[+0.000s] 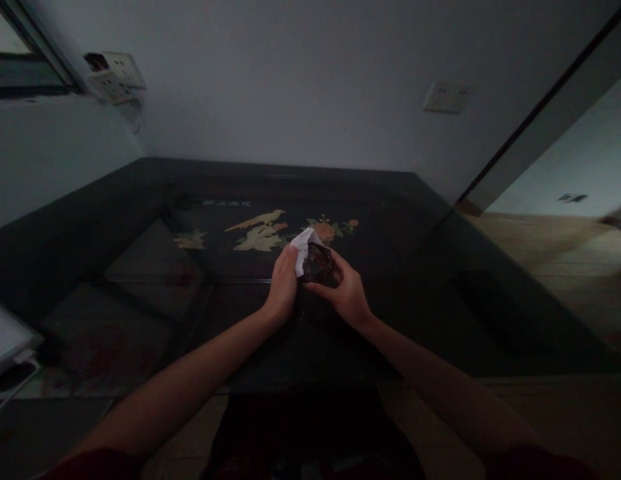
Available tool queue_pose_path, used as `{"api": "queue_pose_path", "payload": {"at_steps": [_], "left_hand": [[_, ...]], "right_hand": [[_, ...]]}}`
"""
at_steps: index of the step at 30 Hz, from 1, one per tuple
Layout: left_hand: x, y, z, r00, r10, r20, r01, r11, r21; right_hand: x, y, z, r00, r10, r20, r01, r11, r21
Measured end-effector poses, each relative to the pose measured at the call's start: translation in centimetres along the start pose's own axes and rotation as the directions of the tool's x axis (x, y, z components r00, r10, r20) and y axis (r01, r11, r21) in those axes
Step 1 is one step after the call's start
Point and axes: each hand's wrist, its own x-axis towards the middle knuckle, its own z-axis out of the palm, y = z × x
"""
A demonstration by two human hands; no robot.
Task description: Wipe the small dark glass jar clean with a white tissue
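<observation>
Over the middle of the table, my right hand (347, 290) has its fingers and thumb wrapped round a small dark, see-through glass (319, 262). It looks like a tumbler or small jar; the dim light hides which. My left hand (283, 280) is closed on a crumpled white paper tissue (304, 245), pressed against the left side of the glass. The tissue sticks up behind the glass. Both hands are close together, just above the tabletop.
The dark glass-topped table (310, 360) carries a bird-and-flower picture (260, 233). At the left edge stands a white box-like device (10, 343) with a cable. Wall sockets (447, 97) are behind, more (115, 77) at the left corner. A dark flat rectangle (495, 310) shows at right.
</observation>
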Motion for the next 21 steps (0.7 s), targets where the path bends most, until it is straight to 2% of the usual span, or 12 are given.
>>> {"api": "queue_pose_path", "payload": {"at_steps": [4, 6, 9, 12, 17, 21], "left_hand": [[1.5, 1.5, -0.3, 0.97, -0.223, 0.092, 0.227, 0.973, -0.031], [1.5, 2.1, -0.2, 0.96, -0.263, 0.092, 0.271, 0.959, -0.082], [0.7, 2.0, 0.4, 0.966, -0.24, 0.093, 0.254, 0.949, -0.185], [-0.3, 1.5, 1.2, 0.971, -0.189, 0.144, 0.221, 0.942, -0.253], [-0.6, 1.9, 1.4, 0.956, -0.145, 0.253, 0.21, 0.944, -0.254], [0.0, 2.4, 0.8, 0.954, -0.148, 0.259, 0.205, 0.956, -0.209]], "right_hand": [[-0.2, 0.3, -0.1, 0.998, -0.014, 0.061, 0.016, 0.999, -0.035], [-0.1, 0.3, -0.2, 0.997, -0.01, 0.072, 0.012, 0.999, -0.033], [0.3, -0.1, -0.3, 0.999, 0.026, 0.046, -0.028, 0.999, 0.029], [0.9, -0.3, -0.6, 0.998, 0.062, -0.016, -0.06, 0.992, 0.107], [1.9, 0.0, -1.6, 0.992, 0.083, -0.101, -0.068, 0.987, 0.143], [2.2, 0.1, -2.1, 0.99, 0.072, -0.118, -0.057, 0.991, 0.125]]}}
